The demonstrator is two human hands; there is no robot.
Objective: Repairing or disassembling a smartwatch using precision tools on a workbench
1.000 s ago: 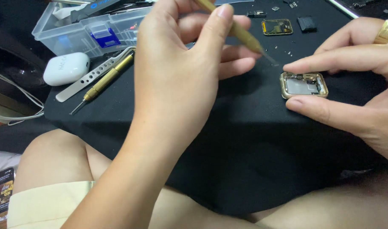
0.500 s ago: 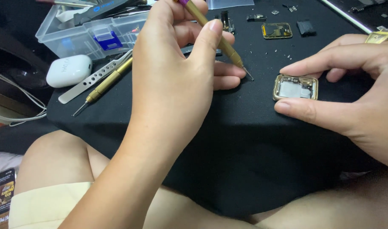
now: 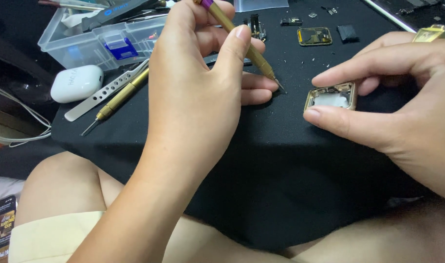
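While everything sits on a black cloth work mat [image 3: 290,160] across the person's lap, the far left has a white rounded plastic earbud case [image 3: 76,83] with a clear plastic compartment box [image 3: 93,41] behind it, a blue bit showing inside. Next to those lie a flat silver metal pry tool with holes [image 3: 105,92] and a spare brass-coloured precision screwdriver [image 3: 118,97], side by side and touching nobody. Moving on, the left hand [image 3: 198,92] is pinched around a second gold-coloured screwdriver with a purple end [image 3: 239,41], held slanted, tip down just above the mat (can't tell if it actually touches). A little right of the tip is the small gold rectangular watch case [image 3: 331,96], lying flat and open side up, gripped at its edges between thumb and fingers of the right hand [image 3: 402,97]. Further back there's another gold-rimmed watch part [image 3: 314,36], a small black square piece [image 3: 348,32], and scattered tiny screws.
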